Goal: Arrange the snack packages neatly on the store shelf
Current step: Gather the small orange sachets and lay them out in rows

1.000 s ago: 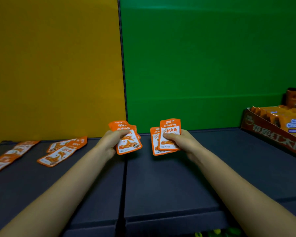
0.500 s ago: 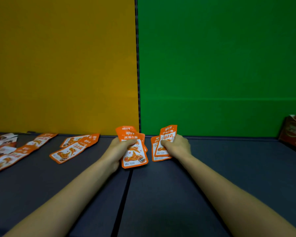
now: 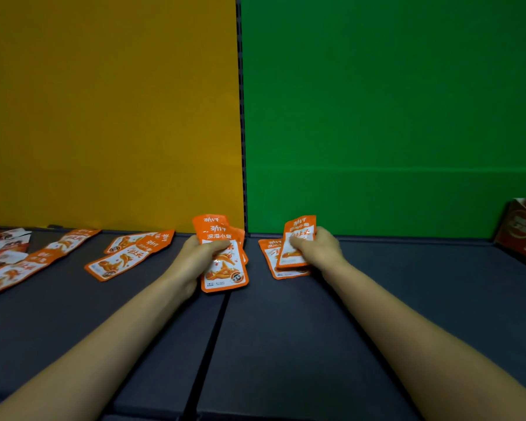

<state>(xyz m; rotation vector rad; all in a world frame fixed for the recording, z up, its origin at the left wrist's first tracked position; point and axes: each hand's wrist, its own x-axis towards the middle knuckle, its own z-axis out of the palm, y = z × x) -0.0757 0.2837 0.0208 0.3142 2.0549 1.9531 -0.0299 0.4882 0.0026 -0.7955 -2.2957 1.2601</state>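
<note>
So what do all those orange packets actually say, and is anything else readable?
"劲仔": top of the front packet in the left hand.
"深海小鱼": just below, same packet.
Second stack in the right hand: similar print, too blurred.
Loose packets, cardboard box: unreadable.

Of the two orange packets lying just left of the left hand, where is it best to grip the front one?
Probably its free lower-left end, pinched from above on the near side. The front packet lies flat and slanted on the shelf, and its far end meets the back packet.

orange snack packets (image 3: 223,262), fanned, gripped above shelf (image 3: 286,344)
</note>
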